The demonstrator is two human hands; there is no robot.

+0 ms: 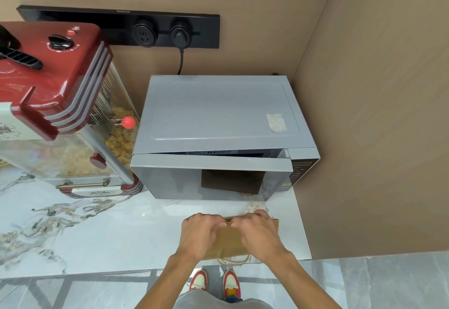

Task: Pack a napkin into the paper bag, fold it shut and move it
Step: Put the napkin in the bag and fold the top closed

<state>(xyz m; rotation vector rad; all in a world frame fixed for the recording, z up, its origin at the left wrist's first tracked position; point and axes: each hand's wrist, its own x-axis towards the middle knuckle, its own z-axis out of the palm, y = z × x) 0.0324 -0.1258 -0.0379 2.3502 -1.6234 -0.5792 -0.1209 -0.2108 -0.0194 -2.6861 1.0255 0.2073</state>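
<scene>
A brown paper bag [230, 238] lies flat on the white marble counter [116, 233] near its front edge, its string handles hanging over that edge. My left hand [200, 233] and my right hand [260, 233] rest on top of the bag side by side, fingers curled over its far edge and pinching it. The hands cover most of the bag. No napkin is visible.
A grey microwave [218, 119] stands just behind the bag, its door slightly ajar. A red popcorn machine [56, 94] fills the left. A brown wall [376, 114] bounds the counter on the right. The floor and my shoes show below the edge.
</scene>
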